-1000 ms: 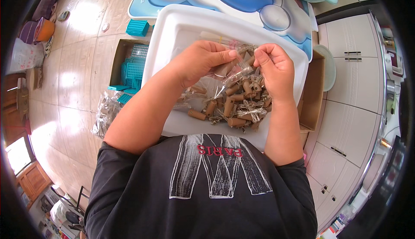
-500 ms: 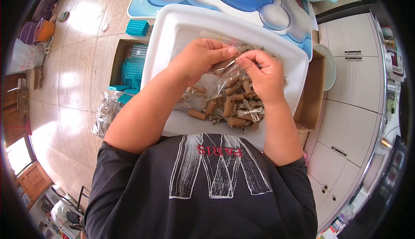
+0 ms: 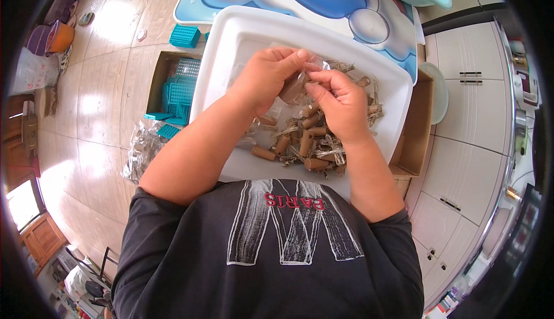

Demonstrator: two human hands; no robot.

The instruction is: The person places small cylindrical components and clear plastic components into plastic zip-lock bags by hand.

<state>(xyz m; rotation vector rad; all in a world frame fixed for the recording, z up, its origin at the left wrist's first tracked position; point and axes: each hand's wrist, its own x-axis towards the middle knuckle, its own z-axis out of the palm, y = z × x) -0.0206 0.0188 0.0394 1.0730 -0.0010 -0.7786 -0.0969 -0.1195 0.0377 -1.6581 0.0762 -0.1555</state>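
Both hands (image 3: 306, 85) pinch crinkly clear bag (image 3: 297, 85) over cork cylinders (image 3: 300, 143).

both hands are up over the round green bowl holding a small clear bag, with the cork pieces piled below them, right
Not quite: the head view shows a rectangular white tray, not a round green bowl. The left hand and right hand do hold a small clear bag above the cork pieces.

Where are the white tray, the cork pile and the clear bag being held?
white tray (image 3: 248, 36), head view, bare far-left inner wall.
cork pile (image 3: 300, 146), head view, a cork mid-pile.
clear bag (image 3: 297, 88), head view, film between both hands.
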